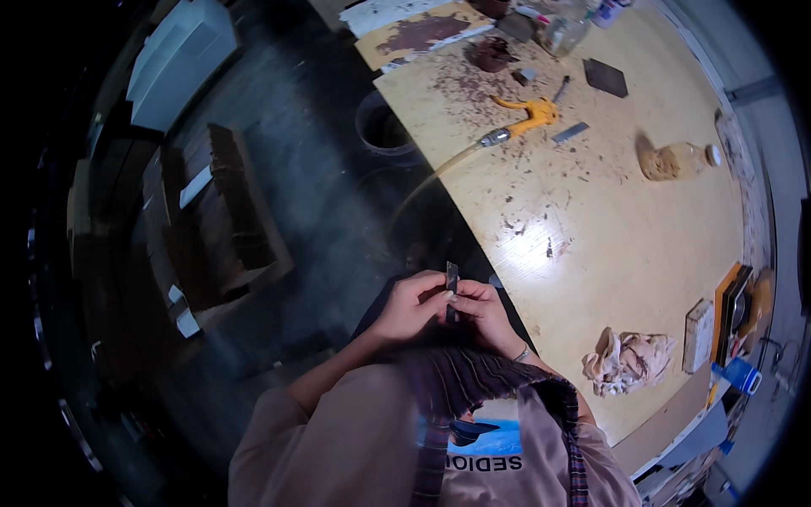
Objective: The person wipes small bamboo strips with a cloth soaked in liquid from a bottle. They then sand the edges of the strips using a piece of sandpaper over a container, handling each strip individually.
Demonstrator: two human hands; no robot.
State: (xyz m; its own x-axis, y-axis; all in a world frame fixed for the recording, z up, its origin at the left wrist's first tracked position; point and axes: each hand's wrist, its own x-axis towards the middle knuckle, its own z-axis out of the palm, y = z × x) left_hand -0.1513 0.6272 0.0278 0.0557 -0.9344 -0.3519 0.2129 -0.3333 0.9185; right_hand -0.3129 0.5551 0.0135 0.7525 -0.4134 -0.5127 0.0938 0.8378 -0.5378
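A narrow dark strip (pixel 452 275) is held between 2 hands, in front of the torso and just off the edge of the table (pixel 574 287). By the left hand (pixel 410 306), the strip is pinched from its left side, the thumb being laid toward its middle. By the right hand (pixel 483 311), it is gripped from the right, the thumb tip being set close to that of the left. The digits of each hand are thus clamped on the strip, its length being pointed away from the body. The far end is left projecting past the fingertips; the near end is seen below the thumbs. Exact contact of the hidden fingers cannot be told.

On the table, brown flakes (pixel 515 226) are scattered. A yellow air gun (pixel 534 111) is laid near a small grey metal bar (pixel 570 133), well apart from the hands. A capped jar (pixel 676 160) is seen lying farther right. A crumpled cloth (pixel 629 362) is placed to the right of the right forearm.
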